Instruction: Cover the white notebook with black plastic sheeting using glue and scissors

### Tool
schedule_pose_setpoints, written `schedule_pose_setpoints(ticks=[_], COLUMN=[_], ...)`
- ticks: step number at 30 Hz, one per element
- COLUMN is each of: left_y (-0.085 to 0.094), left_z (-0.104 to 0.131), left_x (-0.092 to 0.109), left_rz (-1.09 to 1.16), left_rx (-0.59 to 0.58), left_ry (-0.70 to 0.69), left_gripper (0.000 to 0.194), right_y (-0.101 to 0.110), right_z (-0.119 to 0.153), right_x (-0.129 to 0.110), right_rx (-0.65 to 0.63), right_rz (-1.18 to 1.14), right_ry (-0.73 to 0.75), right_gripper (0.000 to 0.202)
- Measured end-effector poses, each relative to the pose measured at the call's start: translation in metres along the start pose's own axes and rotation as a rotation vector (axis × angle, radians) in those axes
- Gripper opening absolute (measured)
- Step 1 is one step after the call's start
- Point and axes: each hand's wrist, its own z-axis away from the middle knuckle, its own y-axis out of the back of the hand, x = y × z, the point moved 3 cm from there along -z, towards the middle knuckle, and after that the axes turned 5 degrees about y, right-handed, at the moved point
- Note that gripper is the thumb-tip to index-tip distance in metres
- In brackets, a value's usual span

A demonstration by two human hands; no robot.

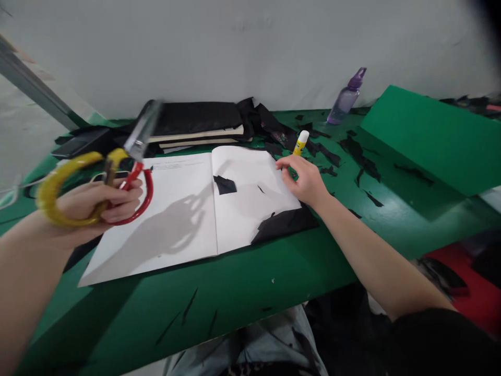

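In my left hand [105,201], raised over the left page, is a pair of scissors [136,141] with yellow and red handles; the blades point up and are blurred. An open book [180,230] with white pages lies below. My right hand [307,177] is at the right page's outer edge, fingers loosely bent and apart, with nothing visible in them. Just behind it is a yellow glue stick [300,143] with a white cap, its lower end hidden. On the right page lie a small black scrap [225,185] and a larger black piece [282,224] at the lower corner.
A stack of black-covered books [199,117] lies against the wall. Torn black scraps [358,154] are scattered over the green table [258,282]. A purple bottle [346,99] stands at the back, and a green board [434,138] is at the right.
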Motion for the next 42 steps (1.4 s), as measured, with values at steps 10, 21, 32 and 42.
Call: schedule_pose_setpoints(ticks=[10, 21, 32, 42], left_y=[-0.02, -0.028, -0.095, -0.105], left_z=[0.004, 0.018, 0.028, 0.033], left_x=[0.001, 0.012, 0.037, 0.036], left_rz=[0.723, 0.214, 0.845, 0.993], left_rx=[0.03, 0.111, -0.069, -0.264], left_ry=[0.223, 0.236, 0.225, 0.224], left_gripper=[0.006, 0.013, 0.021, 0.031], right_y=[0.0, -0.002, -0.005, -0.017], right_z=[0.0, 0.0, -0.004, 0.0], right_x=[-0.001, -0.003, -0.051, -0.102], right_rx=[-0.002, -0.033, -0.283, -0.677], right_rz=[0.008, -0.014, -0.385, -0.869], right_ry=[-0.005, 0.005, -0.017, -0.08], right_gripper=[0.021, 0.02, 0.015, 0.044])
